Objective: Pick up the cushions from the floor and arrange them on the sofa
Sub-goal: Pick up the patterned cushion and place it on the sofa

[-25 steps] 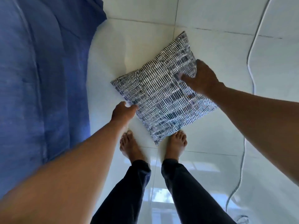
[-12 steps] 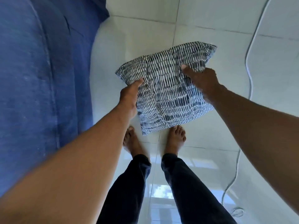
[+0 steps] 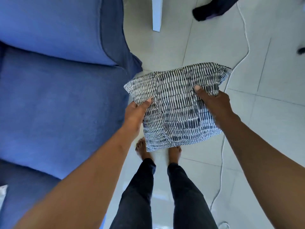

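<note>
A square cushion (image 3: 176,104) with a blue-and-white dashed pattern hangs in the air above my bare feet, clear of the floor. My left hand (image 3: 135,113) grips its left edge, thumb on top. My right hand (image 3: 212,103) grips its right side, thumb pressed into the fabric. The blue sofa (image 3: 57,96) fills the left half of the view, its seat cushions right beside the held cushion's left corner.
A white cable (image 3: 222,154) snakes along the tiled floor on the right. A white furniture leg (image 3: 156,14) stands at the top centre, with a dark cloth (image 3: 211,9) on the floor beyond it. Pale glossy tiles (image 3: 272,126) lie open to the right.
The cushion has come off the floor and risen with both hands gripping it. My view has lifted, showing more of the sofa seat and the floor farther off.
</note>
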`<state>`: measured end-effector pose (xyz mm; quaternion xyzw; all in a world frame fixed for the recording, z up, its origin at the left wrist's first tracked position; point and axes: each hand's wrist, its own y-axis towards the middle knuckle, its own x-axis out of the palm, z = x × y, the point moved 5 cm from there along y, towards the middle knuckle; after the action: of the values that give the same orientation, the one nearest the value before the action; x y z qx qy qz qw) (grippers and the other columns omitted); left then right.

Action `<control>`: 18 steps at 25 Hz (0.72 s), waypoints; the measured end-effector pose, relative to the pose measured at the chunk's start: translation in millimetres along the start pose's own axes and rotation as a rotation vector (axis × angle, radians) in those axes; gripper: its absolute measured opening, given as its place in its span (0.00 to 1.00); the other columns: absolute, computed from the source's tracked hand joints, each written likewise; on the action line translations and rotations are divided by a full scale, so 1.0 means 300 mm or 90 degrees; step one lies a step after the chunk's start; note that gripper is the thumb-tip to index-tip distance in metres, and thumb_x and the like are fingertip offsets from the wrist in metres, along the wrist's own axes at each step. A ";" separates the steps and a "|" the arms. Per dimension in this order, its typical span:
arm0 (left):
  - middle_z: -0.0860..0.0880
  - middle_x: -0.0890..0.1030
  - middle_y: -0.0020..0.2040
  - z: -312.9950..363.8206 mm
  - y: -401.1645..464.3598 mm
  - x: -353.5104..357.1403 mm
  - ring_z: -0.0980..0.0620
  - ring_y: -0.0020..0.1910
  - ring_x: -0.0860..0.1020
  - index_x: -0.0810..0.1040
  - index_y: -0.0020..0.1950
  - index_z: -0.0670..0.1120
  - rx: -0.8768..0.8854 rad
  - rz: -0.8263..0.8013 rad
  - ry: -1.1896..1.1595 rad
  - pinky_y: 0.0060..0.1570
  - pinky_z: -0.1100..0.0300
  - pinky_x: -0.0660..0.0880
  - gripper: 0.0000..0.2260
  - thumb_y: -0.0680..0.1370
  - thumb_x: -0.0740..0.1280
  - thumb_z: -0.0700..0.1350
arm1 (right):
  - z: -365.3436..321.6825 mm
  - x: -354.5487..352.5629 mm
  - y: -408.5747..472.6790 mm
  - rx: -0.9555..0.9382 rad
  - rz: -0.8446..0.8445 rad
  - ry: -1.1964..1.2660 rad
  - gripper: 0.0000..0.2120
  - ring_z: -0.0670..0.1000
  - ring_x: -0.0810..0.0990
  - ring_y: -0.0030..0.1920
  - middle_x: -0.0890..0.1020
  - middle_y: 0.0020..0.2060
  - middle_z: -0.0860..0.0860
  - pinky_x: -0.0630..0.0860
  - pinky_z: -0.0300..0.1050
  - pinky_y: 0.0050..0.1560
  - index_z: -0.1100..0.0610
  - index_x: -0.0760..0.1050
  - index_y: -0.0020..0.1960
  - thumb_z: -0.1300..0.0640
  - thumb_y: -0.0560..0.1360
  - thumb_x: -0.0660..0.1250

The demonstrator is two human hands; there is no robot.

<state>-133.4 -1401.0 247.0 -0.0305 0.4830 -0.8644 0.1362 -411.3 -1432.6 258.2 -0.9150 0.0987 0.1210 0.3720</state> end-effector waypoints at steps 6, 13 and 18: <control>0.53 0.86 0.48 0.198 -0.349 -0.213 0.54 0.45 0.84 0.83 0.56 0.48 0.117 0.067 -0.056 0.42 0.60 0.80 0.04 0.84 0.70 0.44 | -0.325 0.068 -0.299 -0.070 -0.076 0.009 0.12 0.44 0.84 0.52 0.85 0.48 0.41 0.76 0.46 0.60 0.45 0.81 0.48 0.39 0.71 0.78; 0.51 0.87 0.49 0.214 -0.561 -0.533 0.54 0.43 0.86 0.84 0.57 0.45 0.179 0.171 -0.209 0.42 0.60 0.83 0.05 0.83 0.70 0.43 | -0.591 0.316 -0.496 -0.166 -0.178 -0.097 0.25 0.52 0.86 0.54 0.88 0.52 0.48 0.80 0.54 0.64 0.50 0.84 0.57 0.35 0.67 0.79; 0.47 0.87 0.48 0.205 -0.591 -0.799 0.54 0.38 0.85 0.84 0.56 0.42 0.166 0.243 -0.306 0.30 0.68 0.80 0.06 0.83 0.71 0.43 | -0.729 0.638 -0.563 -0.181 -0.253 -0.181 0.22 0.54 0.85 0.56 0.88 0.55 0.49 0.78 0.52 0.65 0.50 0.83 0.58 0.40 0.69 0.80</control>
<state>71.9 -1300.4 448.2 -0.1248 0.3190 -0.8458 0.4089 -151.3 -1485.4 464.5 -0.9332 -0.1539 0.1852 0.2666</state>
